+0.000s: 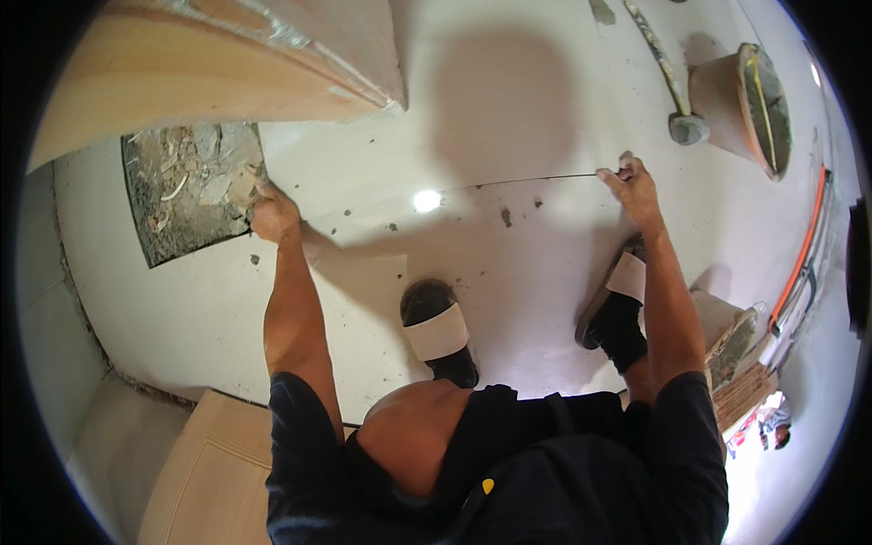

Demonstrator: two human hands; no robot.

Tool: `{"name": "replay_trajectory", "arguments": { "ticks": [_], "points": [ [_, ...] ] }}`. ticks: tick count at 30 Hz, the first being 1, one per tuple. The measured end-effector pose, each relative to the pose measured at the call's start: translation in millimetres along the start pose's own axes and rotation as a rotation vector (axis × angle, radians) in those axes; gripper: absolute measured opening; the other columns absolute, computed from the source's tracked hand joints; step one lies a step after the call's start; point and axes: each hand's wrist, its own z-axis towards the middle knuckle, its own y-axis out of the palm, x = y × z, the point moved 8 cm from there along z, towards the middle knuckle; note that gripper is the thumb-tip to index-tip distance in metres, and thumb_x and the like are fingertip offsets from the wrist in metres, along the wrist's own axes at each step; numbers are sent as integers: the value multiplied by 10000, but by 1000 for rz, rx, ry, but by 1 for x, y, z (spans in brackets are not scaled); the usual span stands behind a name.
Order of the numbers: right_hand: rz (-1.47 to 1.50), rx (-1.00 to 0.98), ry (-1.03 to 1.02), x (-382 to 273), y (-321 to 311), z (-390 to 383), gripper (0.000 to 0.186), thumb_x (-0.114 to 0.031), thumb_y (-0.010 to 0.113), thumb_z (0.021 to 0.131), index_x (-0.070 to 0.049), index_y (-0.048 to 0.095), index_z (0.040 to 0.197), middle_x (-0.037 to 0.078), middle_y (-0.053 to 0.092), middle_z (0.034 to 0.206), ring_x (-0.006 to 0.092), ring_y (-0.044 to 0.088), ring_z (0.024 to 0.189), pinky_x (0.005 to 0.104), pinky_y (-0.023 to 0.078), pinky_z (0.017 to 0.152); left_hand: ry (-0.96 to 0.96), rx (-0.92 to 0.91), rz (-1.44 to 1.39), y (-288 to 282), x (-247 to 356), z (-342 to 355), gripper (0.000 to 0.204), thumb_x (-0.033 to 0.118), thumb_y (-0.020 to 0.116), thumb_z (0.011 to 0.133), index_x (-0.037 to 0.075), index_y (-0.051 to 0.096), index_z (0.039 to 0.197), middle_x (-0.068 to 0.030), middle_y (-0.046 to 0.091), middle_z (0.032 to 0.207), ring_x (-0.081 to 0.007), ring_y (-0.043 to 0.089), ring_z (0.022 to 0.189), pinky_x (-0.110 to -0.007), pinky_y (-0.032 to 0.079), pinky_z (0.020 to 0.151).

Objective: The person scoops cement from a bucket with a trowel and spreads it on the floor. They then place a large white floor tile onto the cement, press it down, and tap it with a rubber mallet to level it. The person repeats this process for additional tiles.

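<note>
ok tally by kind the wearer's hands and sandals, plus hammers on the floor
left hand and right hand: 2
left sandal and right sandal: 2
hammer: 1
total: 5

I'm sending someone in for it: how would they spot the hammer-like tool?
On the pale floor, find the bucket beyond the right hand. Just left is the hammer-like tool: long spattered handle, grey head. Unlike the wide, round bucket, it is long and slim.
</note>
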Motion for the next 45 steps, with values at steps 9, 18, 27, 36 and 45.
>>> {"name": "replay_trajectory", "arguments": {
  "ticks": [9,18,27,36,45],
  "points": [
    [201,34,265,41,12,8,217,-218,652,849,-25,644,750,65,603,621,159,565,575,308,455,578,-9,-70,-62,14,-11,7,598,443,372,957,-59,678,847,-272,663,824,-436,647,761,-505,506,670],
    [-55,34,348,25,-2,8,246,-268,668,825,-23,689,822,152,673,814,279,641,775,377,502,732,1,-106,-23,22,-14,15,757,590,229,958,9,709,890,-226,680,817,-412,653,764,-491,510,676],
    [-152,-65,218,33,8,17,343,-353,659,812,-19,649,891,211,665,853,344,653,838,424,511,752,248,-95,71,7,-22,5,497,417,486,914,-34,659,794,-243,665,868,-420,626,831,-511,430,823],
    [25,7,107,28,10,10,406,-295,799,756,-8,524,842,18,528,646,91,483,542,254,413,480,609,-197,-202,-41,-36,-46,423,460,586,880,72,682,1018,-101,620,1098,-316,511,1114,-546,259,1034],
    [-161,42,-177,19,6,12,470,-369,798,737,-9,499,788,34,534,652,129,501,539,292,451,510,488,-436,-212,-21,-42,-27,401,471,608,853,105,715,978,-73,634,1098,-264,512,1123,-510,274,1029]
  ]
}}
